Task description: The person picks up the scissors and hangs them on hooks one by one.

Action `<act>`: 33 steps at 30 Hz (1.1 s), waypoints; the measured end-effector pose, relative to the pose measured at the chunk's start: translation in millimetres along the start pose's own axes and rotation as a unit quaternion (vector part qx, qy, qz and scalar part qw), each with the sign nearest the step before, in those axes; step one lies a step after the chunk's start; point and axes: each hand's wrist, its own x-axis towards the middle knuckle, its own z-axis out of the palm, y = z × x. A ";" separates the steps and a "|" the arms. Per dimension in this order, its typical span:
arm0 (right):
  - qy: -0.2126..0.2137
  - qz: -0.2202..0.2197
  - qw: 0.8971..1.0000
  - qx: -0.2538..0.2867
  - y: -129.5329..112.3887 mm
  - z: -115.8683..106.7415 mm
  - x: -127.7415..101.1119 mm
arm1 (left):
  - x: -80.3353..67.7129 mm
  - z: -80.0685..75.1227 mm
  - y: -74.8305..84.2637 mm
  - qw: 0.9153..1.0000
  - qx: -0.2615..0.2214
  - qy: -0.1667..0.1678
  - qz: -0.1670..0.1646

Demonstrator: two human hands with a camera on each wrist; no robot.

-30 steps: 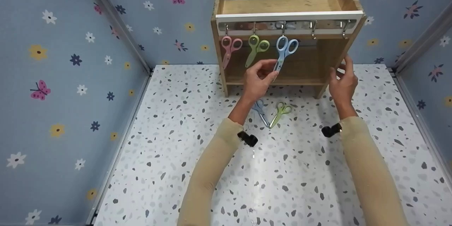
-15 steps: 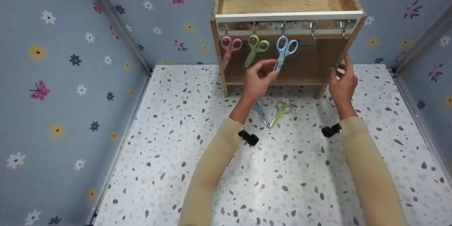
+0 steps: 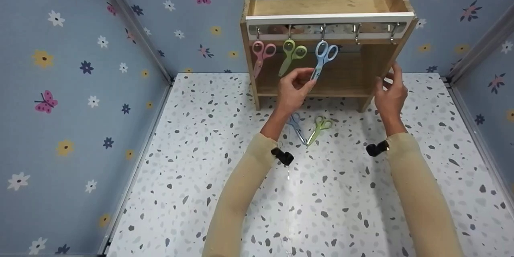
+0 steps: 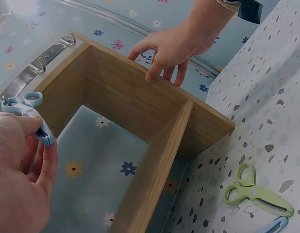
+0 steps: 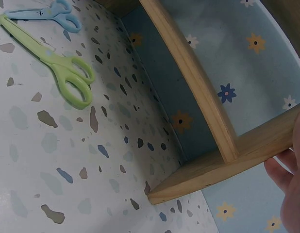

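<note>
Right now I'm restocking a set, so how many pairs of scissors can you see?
5. Pink scissors, green scissors and blue scissors hang on the wooden rack's hooks; a blue pair and green pair lie on the table.

Speckled counter (image 3: 321,209), on which a wooden rack (image 3: 321,6), blue scissors (image 3: 296,125) and green scissors (image 3: 319,127) are laid.
</note>
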 end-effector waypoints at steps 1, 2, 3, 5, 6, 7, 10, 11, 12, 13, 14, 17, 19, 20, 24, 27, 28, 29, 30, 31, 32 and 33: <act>-0.001 0.001 1.000 0.000 -0.2 -0.2 0.0 | -0.1 -0.4 -0.4 1.000 0.002 -0.001 0.000; -0.001 0.002 1.000 0.001 -0.3 -0.3 -0.1 | -0.2 -0.8 -1.0 1.000 0.005 -0.002 0.000; -0.002 0.002 1.000 0.001 -0.4 -0.2 -0.1 | -0.2 -1.2 -1.7 1.000 0.008 -0.002 -0.001; -0.002 -0.002 1.000 -0.001 -0.1 0.3 -0.1 | -0.4 -2.0 -3.7 1.000 0.014 -0.001 -0.002; -0.002 -0.003 1.000 -0.002 0.0 0.6 0.0 | -0.5 -2.3 -4.7 1.000 0.017 -0.001 -0.002; -0.002 -0.005 1.000 -0.003 0.2 1.0 0.0 | -0.5 -2.6 -5.7 1.000 0.019 -0.001 -0.003; 0.000 -0.009 1.000 -0.007 0.6 1.5 -0.2 | -0.7 -3.3 -7.8 1.000 0.024 -0.002 -0.005; 0.000 -0.009 1.000 -0.006 0.6 1.5 -0.3 | -0.7 -3.4 -8.1 1.000 0.025 -0.003 -0.006; 0.000 -0.008 1.000 -0.006 0.5 1.3 -0.5 | -0.9 -3.5 -8.2 1.000 0.026 -0.004 -0.007; 0.000 -0.007 1.000 -0.005 0.4 1.1 -0.6 | -1.1 -3.7 -8.1 1.000 0.026 -0.004 -0.009; -0.001 -0.006 1.000 -0.003 0.2 0.8 -0.7 | -1.4 -3.8 -8.0 1.000 0.027 -0.004 -0.011; -0.003 -0.004 1.000 -0.001 -0.8 -0.1 -0.4 | -2.5 -4.1 -7.3 0.999 0.030 -0.003 -0.018; -0.005 -0.002 1.000 0.001 -1.6 -0.6 0.1 | -3.5 -4.4 -7.2 0.999 0.033 -0.003 -0.023; -0.005 -0.001 1.000 0.003 -1.9 -0.9 0.4 | -3.9 -4.6 -7.3 0.999 0.035 -0.003 -0.025; -0.007 0.005 1.000 0.008 -2.6 -1.2 0.9 | -5.6 -5.2 -8.8 0.999 0.041 -0.007 -0.032; -0.008 0.006 1.000 0.009 -2.7 -0.9 0.7 | -7.0 -5.8 -11.4 0.998 0.045 -0.009 -0.033; -0.009 0.007 1.000 0.009 -2.7 -0.7 0.6 | -7.5 -6.1 -12.4 0.998 0.048 -0.009 -0.033; -0.009 0.006 1.000 0.009 -2.8 -0.6 0.5 | -7.8 -6.4 -13.7 0.998 0.048 -0.010 -0.034; -0.009 0.006 1.000 0.009 -2.6 -0.5 0.4 | -8.0 -6.5 -14.6 0.998 0.047 -0.010 -0.034; -0.009 0.006 1.000 0.010 -2.4 -0.5 0.2 | -8.4 -6.8 -15.4 0.998 0.046 -0.010 -0.035; -0.009 0.005 1.000 0.009 -2.0 -0.4 0.2 | -8.7 -7.1 -16.0 0.998 0.045 -0.009 -0.037; -0.008 0.004 1.000 0.009 -1.6 -0.3 0.1 | -9.0 -7.2 -16.8 0.998 0.043 -0.009 -0.037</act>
